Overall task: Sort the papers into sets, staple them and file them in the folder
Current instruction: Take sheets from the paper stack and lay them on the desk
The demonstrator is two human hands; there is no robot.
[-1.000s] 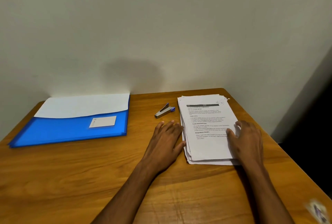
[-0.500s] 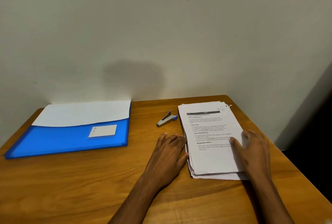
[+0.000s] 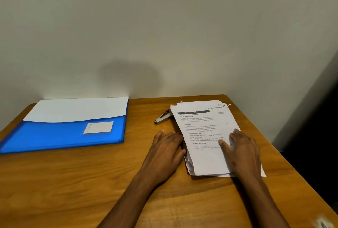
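Paper stack (image 3: 204,136) is found on the desk (image 3: 91,182), directly under the right hand (image 3: 243,152) and just beside the left hand (image 3: 164,152). Its long axis runs away from the person toward the wall, tilted a little, with the far end leaning toward the left hand's side. Sheets are ragged at the near and far edges; no sets have been separated yet.

Right grip: fingers laid flat and spread on the top sheet over its right half, thumb extended onto the printed text. Nothing is pinched. Left grip: palm down on the desk, fingers straight and relaxed, its thumb side touching or nearly touching the stack's left edge; contact cannot be confirmed.

The stack is thus bracketed between the two hands, the right one being on it and the left beside it. Judged from this, the top sheet is best drawn off by the right hand, the pile being steadied along its left edge by the left.

Stapler (image 3: 163,117) lies beyond the left hand's fingertips, just beside the stack's far left corner; the left hand is the nearer one to it. The blue folder (image 3: 64,136) lies open well to the left of the left hand, apart from the papers.

Risk noted: loose lower sheets may be dragged along when the top one is slid.
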